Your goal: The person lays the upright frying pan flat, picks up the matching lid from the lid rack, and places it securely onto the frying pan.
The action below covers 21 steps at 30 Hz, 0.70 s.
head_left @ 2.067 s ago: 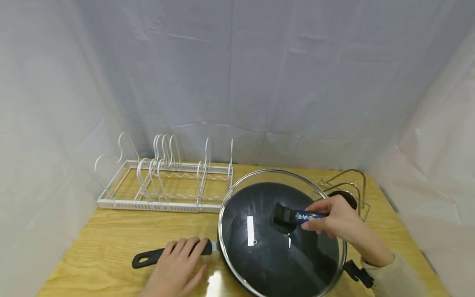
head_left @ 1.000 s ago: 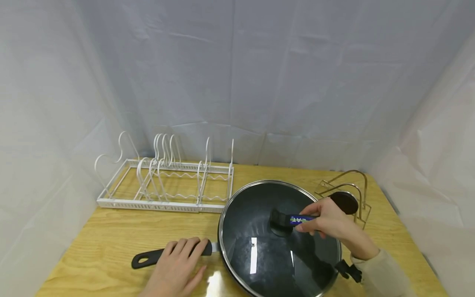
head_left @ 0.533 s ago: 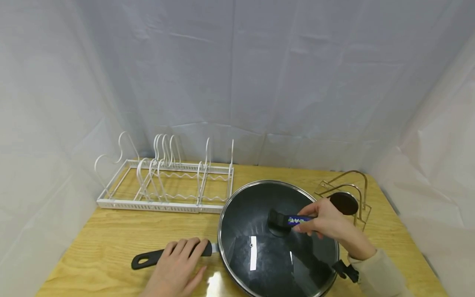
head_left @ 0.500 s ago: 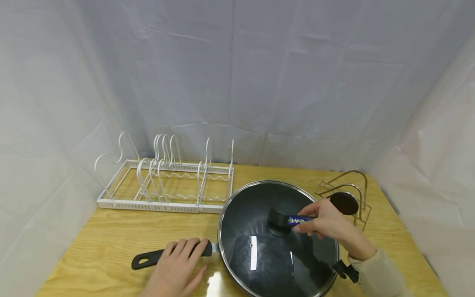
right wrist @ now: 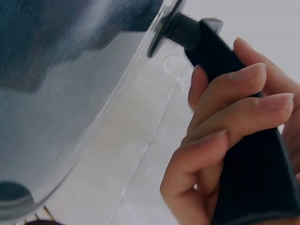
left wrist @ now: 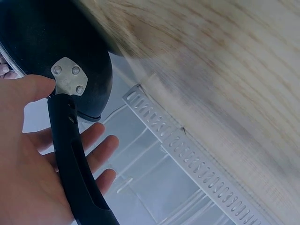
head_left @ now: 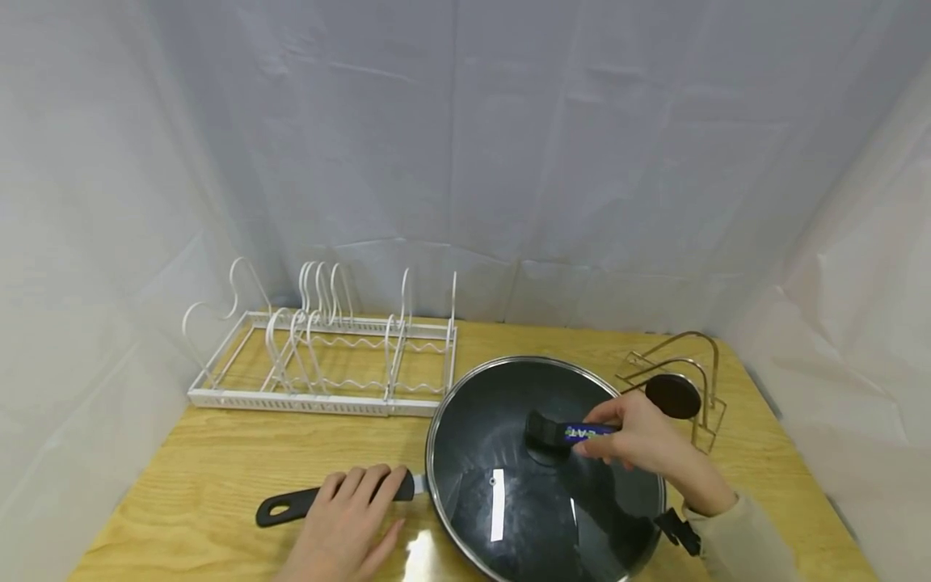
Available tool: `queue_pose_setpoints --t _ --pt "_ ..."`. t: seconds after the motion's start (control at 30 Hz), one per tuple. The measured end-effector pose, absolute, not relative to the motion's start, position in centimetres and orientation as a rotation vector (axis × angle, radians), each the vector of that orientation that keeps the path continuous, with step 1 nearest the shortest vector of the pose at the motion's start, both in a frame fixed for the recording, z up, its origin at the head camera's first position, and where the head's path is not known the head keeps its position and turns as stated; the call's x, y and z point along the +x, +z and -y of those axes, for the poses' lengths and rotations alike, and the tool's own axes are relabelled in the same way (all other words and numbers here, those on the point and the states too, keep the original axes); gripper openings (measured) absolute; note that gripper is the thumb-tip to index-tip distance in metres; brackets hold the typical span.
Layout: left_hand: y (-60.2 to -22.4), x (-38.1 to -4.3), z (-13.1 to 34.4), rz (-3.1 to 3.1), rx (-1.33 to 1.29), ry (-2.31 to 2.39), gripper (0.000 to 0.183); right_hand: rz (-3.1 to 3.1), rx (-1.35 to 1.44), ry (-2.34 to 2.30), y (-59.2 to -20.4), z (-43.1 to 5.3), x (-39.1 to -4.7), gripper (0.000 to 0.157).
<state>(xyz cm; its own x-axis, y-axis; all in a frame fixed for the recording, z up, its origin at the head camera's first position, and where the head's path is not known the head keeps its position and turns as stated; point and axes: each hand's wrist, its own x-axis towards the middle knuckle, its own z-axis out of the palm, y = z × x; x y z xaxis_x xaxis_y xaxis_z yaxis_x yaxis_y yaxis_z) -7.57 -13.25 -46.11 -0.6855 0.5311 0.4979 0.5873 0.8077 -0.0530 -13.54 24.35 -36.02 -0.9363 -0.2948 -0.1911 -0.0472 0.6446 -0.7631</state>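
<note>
A large dark frying pan (left wrist: pixel 89 51) with a long black handle (head_left: pixel 291 506) sits on the wooden table. Over its mouth lies a round glass lid (head_left: pixel 502 404) with a steel rim and a small vent hole. My left hand (head_left: pixel 349 517) holds the pan's handle close to the bowl; the left wrist view shows the thumb near the riveted bracket (left wrist: pixel 69 77) and fingers behind the handle. My right hand (head_left: pixel 633 436) grips the lid's black sideways handle (right wrist: pixel 225 65), fingers wrapped round it. A short black side grip (head_left: pixel 676 529) pokes out near my right sleeve.
Behind and left stands a white wire rack (head_left: pixel 291 402) with several upright loops. A gold wire stand (head_left: pixel 709 404) at the back right bears a dark round piece (head_left: pixel 672 396). A pale curtain (head_left: pixel 465 162) closes off the back and sides.
The lid has come down onto the pan and shifted slightly left with my right hand. My left hand has stayed on the handle. Almost nothing moves in the last half second.
</note>
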Motion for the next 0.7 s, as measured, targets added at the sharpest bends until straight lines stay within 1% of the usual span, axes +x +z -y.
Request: queue_pose_setpoints --t 0.2,0.43,0.57,0.7 --pt "-46.1 -7.7 13.1 2.475 -0.817 -0.162 0.062 -2.754 -0.356 -0.996 -36.2 -24.2 -13.3 0.027" --pt "-46.0 -7.8 13.0 2.448 -0.835 -0.161 0.061 -3.022 -0.45 -0.725 -36.5 -24.2 -12.2 0.039" --pt "-46.1 -7.8 12.9 2.452 -0.833 -0.179 0.061 -3.105 -0.525 -0.664 -36.6 -24.3 -11.8 0.038" --pt "-46.1 -7.8 13.0 2.463 -0.835 -0.184 0.062 -3.144 -0.607 -0.667 -36.6 -24.8 -11.5 0.032"
